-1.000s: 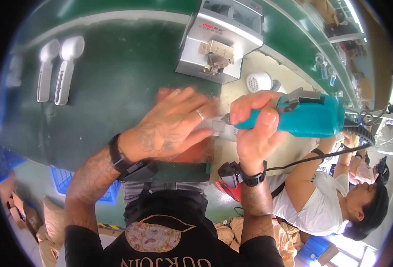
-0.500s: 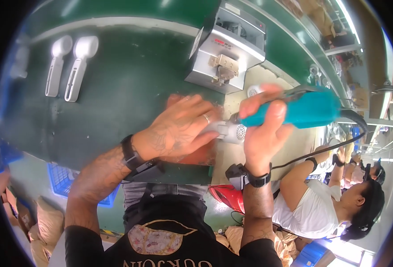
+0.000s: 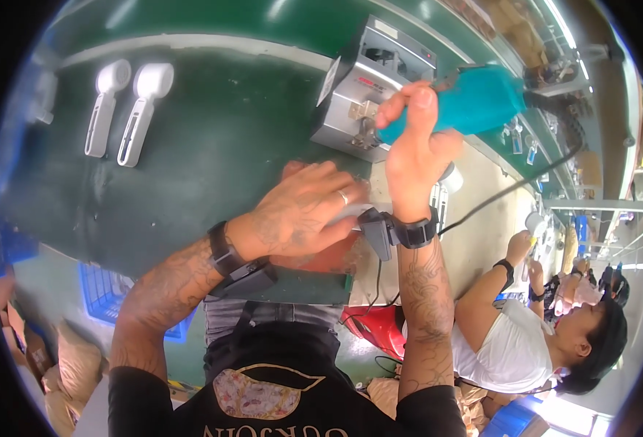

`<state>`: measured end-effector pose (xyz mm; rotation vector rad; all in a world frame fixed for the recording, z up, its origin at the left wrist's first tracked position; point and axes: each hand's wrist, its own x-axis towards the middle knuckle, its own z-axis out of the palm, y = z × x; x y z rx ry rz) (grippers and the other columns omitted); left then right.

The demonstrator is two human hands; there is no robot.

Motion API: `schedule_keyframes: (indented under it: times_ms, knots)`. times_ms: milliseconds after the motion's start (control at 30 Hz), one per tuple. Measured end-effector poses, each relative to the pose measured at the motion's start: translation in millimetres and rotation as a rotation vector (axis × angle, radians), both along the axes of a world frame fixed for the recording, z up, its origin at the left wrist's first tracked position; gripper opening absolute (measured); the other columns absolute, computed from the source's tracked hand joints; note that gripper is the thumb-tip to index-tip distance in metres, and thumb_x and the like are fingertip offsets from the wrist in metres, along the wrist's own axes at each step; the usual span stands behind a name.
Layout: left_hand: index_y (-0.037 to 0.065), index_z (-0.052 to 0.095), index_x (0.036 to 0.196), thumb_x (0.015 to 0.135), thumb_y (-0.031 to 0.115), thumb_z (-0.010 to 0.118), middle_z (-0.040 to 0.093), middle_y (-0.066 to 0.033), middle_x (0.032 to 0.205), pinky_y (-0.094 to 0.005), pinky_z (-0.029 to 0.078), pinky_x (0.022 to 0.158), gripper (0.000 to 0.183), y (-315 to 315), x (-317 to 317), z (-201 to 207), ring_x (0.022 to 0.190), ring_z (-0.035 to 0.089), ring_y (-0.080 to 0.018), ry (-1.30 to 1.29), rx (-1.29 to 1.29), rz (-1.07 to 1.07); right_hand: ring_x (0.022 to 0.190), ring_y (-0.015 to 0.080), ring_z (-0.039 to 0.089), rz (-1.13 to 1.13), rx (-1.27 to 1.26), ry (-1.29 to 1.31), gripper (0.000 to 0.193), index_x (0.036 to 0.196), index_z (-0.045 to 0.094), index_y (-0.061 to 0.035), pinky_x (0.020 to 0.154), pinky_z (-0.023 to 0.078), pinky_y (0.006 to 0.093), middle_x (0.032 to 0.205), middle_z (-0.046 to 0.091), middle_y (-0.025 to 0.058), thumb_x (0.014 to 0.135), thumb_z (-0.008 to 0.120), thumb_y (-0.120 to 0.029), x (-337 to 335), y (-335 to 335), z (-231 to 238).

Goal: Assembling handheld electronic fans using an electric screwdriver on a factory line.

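Observation:
My right hand is wrapped round a teal electric screwdriver with a black cord. The front end of the screwdriver is at the metal outlet on the face of a silver screw feeder box; the hand hides whether they touch. My left hand lies over a reddish-brown mat, its fingers closed on a white handheld fan. Most of that fan is hidden by my left fingers and my right wrist. Two more white handheld fans, one beside the other, lie at the far left.
Another white fan-like piece lies on the pale board right of my wrist. The green table has a raised back edge. A co-worker in a white shirt works at the right. A blue crate stands below the left side.
My right hand has lifted the screwdriver off the fan and carried it up and away to the feeder box's outlet. My left hand has stayed nearly in place on the fan.

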<state>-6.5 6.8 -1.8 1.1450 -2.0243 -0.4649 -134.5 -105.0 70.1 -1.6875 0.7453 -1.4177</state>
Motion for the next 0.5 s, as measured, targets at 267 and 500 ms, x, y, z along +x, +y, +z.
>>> schedule_keyframes:
  times_ms: [267, 500]
  knots:
    - [0.011, 0.070, 0.128, 0.089, 0.018, 0.075, 0.068, -0.0082, 0.117, -0.0466, 0.050, 0.088, 0.039, 1, 4, 4, 0.105, 0.062, -0.0309, -0.026, 0.048, 0.019, 0.063, 0.0196, 0.055, 0.036, 0.149, -0.118, 0.053, 0.120, 0.058, 0.0017, 0.059, 0.046, 0.0340, 0.072, 0.056, 0.0073, 0.110, 0.054, -0.050, -48, 67, 5]
    - [0.010, 0.072, 0.127, 0.088, 0.015, 0.076, 0.070, -0.0088, 0.116, -0.0433, 0.051, 0.088, 0.039, -3, 0, 4, 0.100, 0.062, -0.0310, 0.008, 0.036, 0.009, 0.061, 0.0194, 0.053, -0.038, 0.144, -0.028, 0.073, 0.122, 0.055, 0.0016, 0.057, 0.045, 0.0357, 0.072, 0.055, 0.0069, 0.101, 0.060, -0.068, -73, 92, -1]
